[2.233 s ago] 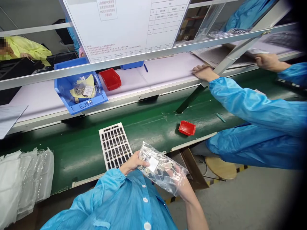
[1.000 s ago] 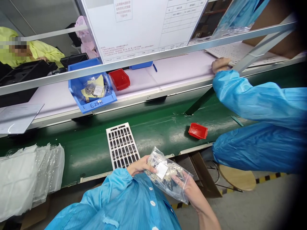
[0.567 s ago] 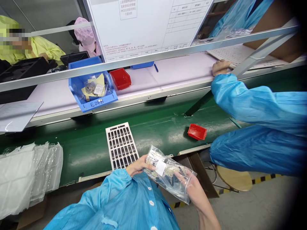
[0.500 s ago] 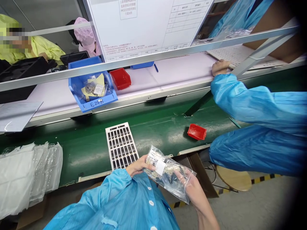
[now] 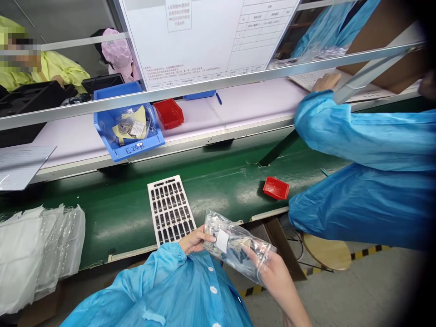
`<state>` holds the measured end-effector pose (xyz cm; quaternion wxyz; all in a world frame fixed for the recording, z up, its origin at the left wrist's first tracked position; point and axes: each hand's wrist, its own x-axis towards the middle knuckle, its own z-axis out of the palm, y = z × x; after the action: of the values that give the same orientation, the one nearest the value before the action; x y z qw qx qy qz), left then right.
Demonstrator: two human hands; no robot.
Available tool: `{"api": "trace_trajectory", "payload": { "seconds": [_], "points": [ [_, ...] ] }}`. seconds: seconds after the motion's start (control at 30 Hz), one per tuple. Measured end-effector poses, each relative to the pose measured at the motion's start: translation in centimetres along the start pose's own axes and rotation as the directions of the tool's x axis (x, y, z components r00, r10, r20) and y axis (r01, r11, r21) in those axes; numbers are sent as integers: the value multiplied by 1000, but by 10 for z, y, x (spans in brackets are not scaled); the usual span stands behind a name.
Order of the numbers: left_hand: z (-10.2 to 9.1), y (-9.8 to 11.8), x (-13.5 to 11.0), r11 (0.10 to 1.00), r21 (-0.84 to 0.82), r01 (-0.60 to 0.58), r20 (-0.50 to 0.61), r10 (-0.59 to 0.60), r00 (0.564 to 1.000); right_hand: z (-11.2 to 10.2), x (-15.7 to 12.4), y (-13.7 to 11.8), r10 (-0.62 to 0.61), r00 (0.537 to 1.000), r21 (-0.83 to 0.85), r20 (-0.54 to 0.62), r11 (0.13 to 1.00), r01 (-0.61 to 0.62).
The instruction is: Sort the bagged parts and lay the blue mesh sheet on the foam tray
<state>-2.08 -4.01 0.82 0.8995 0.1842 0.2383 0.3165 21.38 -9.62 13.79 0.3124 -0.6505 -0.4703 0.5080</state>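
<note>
A clear plastic bag (image 5: 233,250) with a white label and small dark and tan parts inside hangs tilted in front of my body. My left hand (image 5: 193,240) pinches its upper left end, thumb on top near the label. At the lower right end, my right hand (image 5: 272,269) grips the bag. Its fingers show through the plastic; whether they are inside or behind it I cannot tell. Just beyond my left hand, a white tray (image 5: 152,213) with rows of small black parts lies on the green work surface (image 5: 218,181).
A red bin (image 5: 275,188) sits right of the tray. On the shelf stand a blue bin (image 5: 136,151) marked E24B and another red bin (image 5: 169,114). White bags (image 5: 41,250) are stacked at left. A co-worker's blue sleeve (image 5: 381,136) reaches in from the right.
My hands keep hold of the bag, which has barely shifted. The co-worker's hand has moved further over the white board on the shelf. The whole view has slid slightly.
</note>
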Motion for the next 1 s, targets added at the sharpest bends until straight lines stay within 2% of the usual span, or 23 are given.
{"api": "trace_trajectory", "payload": {
  "seconds": [0.2,0.3,0.4,0.5,0.63,0.73,0.83,1.0],
  "points": [
    [-8,-4,3,998,-56,-36,-14,35,999,-12,-11,-5,-5,998,-69,-61,998,0],
    [-8,-1,3,997,-72,-40,1,40,999,-19,-14,-5,1,994,-76,-107,997,-9],
    [-4,3,2,997,-76,-34,20,36,999,-23,-13,-7,13,994,-61,-107,998,-19],
    [3,9,0,998,-65,-18,46,21,999,-25,-10,-11,27,999,-58,-18,998,-28],
    [18,20,-7,998,-28,48,116,-44,992,-22,-9,-8,31,980,-36,196,999,-24],
    [30,28,-12,994,4,110,171,-109,979,-14,-8,1,94,967,18,238,995,-101],
    [37,31,-12,990,10,141,196,-140,971,-8,-5,7,92,974,68,208,992,-108],
    [40,32,-7,993,33,115,178,-119,977,-8,0,8,5,995,12,103,1000,-6]
  ]
}}
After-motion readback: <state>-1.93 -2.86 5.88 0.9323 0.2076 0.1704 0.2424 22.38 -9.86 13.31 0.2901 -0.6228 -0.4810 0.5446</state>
